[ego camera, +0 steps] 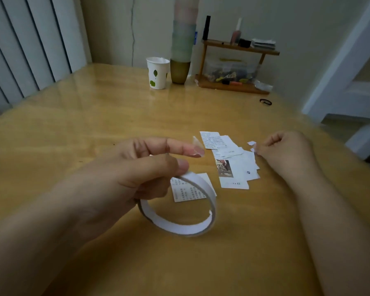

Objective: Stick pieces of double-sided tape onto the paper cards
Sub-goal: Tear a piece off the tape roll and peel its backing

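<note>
My left hand holds a white roll of double-sided tape above the wooden table, with a small clear piece of tape stuck on the tip of its forefinger. Under the roll lies one paper card with printed text. To the right sits a loose pile of paper cards, one showing a picture. My right hand rests at the pile's right edge, fingers curled and pinching a small white scrap of tape backing.
At the back of the table stand a white paper cup with green leaves, a tall stack of cups in a gold one, and a small wooden shelf with odds and ends. A black hair tie lies near the right edge.
</note>
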